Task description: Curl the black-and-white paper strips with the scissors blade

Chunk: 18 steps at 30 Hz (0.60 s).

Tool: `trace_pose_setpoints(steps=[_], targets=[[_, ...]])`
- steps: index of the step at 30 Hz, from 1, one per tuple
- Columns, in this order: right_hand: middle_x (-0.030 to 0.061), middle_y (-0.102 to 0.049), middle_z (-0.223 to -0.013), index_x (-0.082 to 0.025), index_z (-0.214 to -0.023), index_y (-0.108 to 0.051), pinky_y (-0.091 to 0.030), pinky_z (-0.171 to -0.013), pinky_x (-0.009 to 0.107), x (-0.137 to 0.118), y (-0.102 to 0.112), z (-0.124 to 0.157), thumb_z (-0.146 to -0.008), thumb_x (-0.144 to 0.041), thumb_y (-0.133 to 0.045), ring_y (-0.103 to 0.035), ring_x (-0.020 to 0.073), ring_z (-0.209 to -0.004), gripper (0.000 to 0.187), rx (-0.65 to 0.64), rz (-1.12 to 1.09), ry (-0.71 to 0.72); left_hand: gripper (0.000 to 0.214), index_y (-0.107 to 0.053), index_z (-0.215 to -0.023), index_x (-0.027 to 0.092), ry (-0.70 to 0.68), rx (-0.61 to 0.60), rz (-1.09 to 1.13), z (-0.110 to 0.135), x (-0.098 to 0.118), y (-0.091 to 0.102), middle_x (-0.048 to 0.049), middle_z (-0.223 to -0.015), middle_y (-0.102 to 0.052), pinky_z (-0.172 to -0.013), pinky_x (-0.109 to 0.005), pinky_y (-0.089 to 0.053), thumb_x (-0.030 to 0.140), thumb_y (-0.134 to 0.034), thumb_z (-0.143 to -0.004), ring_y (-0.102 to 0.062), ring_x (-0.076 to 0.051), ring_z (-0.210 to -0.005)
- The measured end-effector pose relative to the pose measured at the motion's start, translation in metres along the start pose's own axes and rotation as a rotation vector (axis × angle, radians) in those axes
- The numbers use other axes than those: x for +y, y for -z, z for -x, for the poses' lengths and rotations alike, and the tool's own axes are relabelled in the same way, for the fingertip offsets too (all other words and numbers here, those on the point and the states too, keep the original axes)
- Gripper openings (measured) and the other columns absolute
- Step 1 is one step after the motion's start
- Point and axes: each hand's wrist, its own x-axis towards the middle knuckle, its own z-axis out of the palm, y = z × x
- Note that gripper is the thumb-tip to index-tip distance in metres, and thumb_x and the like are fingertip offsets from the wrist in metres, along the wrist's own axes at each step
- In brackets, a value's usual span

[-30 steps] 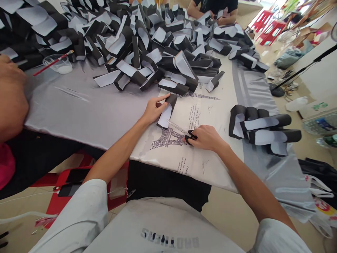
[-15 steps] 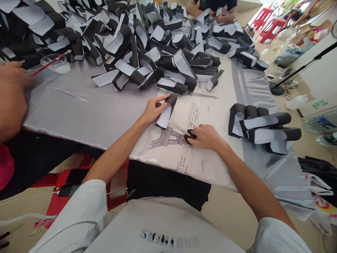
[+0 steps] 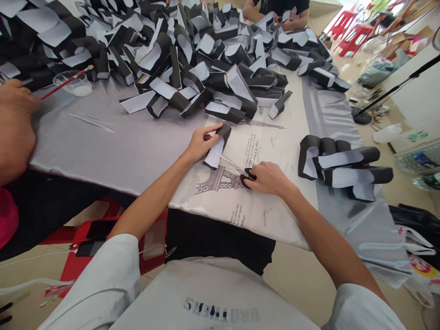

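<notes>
Between the fingers of my left hand [image 3: 202, 143] is a folded black-and-white paper piece [image 3: 213, 155], its dark upper end under my index finger and its pale face toward me. My right hand [image 3: 270, 178] grips a pair of scissors [image 3: 233, 164] by the black handles. The blades point left, and their tips reach the right edge of the paper piece; whether they bite into it I cannot tell. Under both hands lies a pale cloth [image 3: 285, 206] printed with Eiffel towers and handwriting.
A large heap of similar black-and-white paper pieces [image 3: 192, 68] covers the table's far side. A small stack of paper pieces [image 3: 343, 165] lies at the right. On the left, another person's hand [image 3: 17, 98] is near a red pencil [image 3: 65, 82] and a clear plastic cup [image 3: 82, 89]. Another person [image 3: 278, 13] sits opposite.
Almost everything holds still. The scissors and my right hand have barely shifted, and the other person's hand at the left has moved slightly.
</notes>
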Motion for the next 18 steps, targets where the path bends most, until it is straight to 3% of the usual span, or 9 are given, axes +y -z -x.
trace_pose_setpoints(steps=[10,18], targets=[[0.006,-0.052,-0.056,-0.023,-0.061,-0.054,-0.025,-0.062,0.037,-0.0014,0.0035,0.0009,-0.105,-0.072,-0.045,-0.05,0.0196,-0.059,0.067,-0.01,-0.043,-0.037,0.05,-0.082,-0.142,0.029,0.028,-0.042,-0.062,0.001,-0.0006,0.0016,0.002,-0.061,-0.062,-0.052,-0.029,-0.034,0.048,-0.083,-0.096,-0.043,-0.012,-0.049],[0.0056,-0.052,-0.057,-0.022,-0.062,-0.054,-0.024,-0.062,0.037,-0.0018,0.0033,0.0004,-0.105,-0.062,-0.048,-0.049,0.0189,-0.06,0.059,-0.022,-0.02,-0.023,0.053,-0.081,-0.144,0.027,0.05,-0.055,-0.048,0.0023,0.0022,0.0012,-0.0003,-0.067,-0.069,-0.055,-0.031,-0.038,0.048,-0.082,-0.096,-0.048,-0.013,-0.052]])
